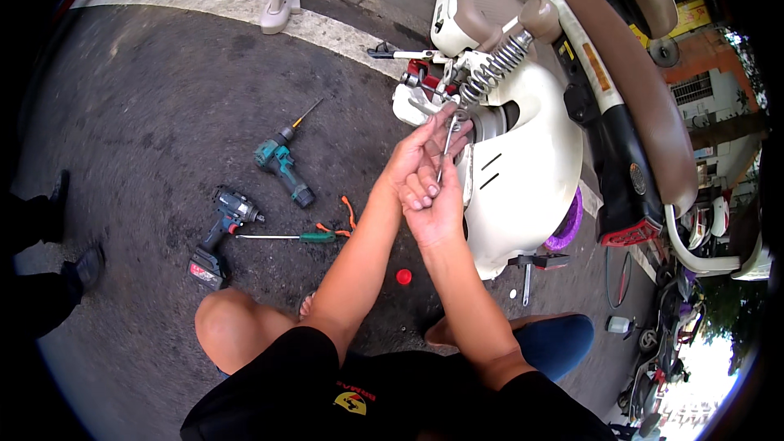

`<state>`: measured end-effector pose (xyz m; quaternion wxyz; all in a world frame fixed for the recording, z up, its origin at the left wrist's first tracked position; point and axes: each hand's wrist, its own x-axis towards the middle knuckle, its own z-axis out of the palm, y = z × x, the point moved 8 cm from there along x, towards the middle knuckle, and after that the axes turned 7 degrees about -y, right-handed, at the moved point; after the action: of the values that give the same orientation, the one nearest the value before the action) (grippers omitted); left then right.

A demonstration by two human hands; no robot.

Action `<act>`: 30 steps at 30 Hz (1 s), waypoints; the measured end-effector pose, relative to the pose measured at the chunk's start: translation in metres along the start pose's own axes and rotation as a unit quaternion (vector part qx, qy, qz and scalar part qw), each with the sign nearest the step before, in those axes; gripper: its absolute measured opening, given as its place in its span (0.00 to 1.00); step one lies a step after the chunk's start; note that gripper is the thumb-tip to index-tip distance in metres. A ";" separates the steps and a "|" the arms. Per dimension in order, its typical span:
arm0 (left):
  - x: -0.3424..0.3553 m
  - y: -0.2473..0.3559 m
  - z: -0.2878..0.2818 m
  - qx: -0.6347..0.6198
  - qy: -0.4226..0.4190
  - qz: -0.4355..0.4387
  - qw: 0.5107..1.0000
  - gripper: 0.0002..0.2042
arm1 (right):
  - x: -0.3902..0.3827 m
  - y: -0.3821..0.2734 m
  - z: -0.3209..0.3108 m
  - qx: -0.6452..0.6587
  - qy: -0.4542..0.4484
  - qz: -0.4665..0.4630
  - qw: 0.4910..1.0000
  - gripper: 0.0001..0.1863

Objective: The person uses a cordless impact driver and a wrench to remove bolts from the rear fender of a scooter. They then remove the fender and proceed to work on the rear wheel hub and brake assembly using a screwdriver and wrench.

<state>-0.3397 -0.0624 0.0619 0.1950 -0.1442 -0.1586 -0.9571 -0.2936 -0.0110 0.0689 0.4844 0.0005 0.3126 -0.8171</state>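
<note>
Dark grey plastic encases a cordless impact wrench, which lies on the near part of the asphalt, just beyond the left knee. To its right, a teal cordless drill lies farther toward the white painted line along the asphalt's far edge; nearer, a green-handled screwdriver points its shaft toward the impact wrench, its handle beside an orange-handled tool.

At centre, the left hand is half open, fingers extended behind a slim metal tool; whether they pinch anything cannot be told. The right hand has its fingers curled around the tool's lower end. The tool's upper end meets the small fittings beside the coil-spring shock absorber, left of the white scooter panel.

The step in hand is judged to be seating or turning a fastener there. The next move likely calls for the left fingers to steady the upper end while the right wrist swings the shank.
</note>
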 end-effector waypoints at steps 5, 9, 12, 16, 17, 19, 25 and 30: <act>-0.029 0.021 -0.040 -0.084 0.106 0.020 0.991 0.16 | -0.011 0.037 -0.016 -0.026 0.049 0.052 0.997 0.10; -0.068 0.044 -0.089 -0.113 0.147 0.069 0.980 0.11 | -0.015 0.082 -0.034 -0.002 -0.006 0.184 0.983 0.11; -0.108 0.044 -0.142 0.040 0.209 0.061 0.975 0.08 | -0.025 0.105 -0.062 0.016 -0.032 0.258 0.966 0.13; -0.197 0.032 -0.226 0.411 0.520 -0.081 0.744 0.09 | -0.031 0.128 -0.115 -0.052 0.021 0.316 0.947 0.14; -0.214 0.034 -0.234 0.530 0.556 -0.147 0.623 0.11 | -0.034 0.130 -0.132 -0.091 0.066 0.324 0.939 0.14; -0.228 0.023 -0.234 0.650 0.539 -0.176 0.506 0.11 | -0.041 0.136 -0.159 -0.116 0.115 0.337 0.927 0.13; -0.167 0.024 -0.195 0.703 0.415 -0.167 0.553 0.14 | -0.035 0.131 -0.231 -0.303 0.122 0.274 0.904 0.09; -0.038 0.145 -0.049 0.686 0.295 0.241 0.620 0.13 | -0.019 0.086 -0.228 -0.721 0.069 0.042 0.688 0.12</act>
<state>-0.2563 -0.1943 0.0405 0.4968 0.2890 -0.6629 -0.4798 -0.2850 0.0918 -0.1529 0.3468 -0.2793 0.8377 -0.3162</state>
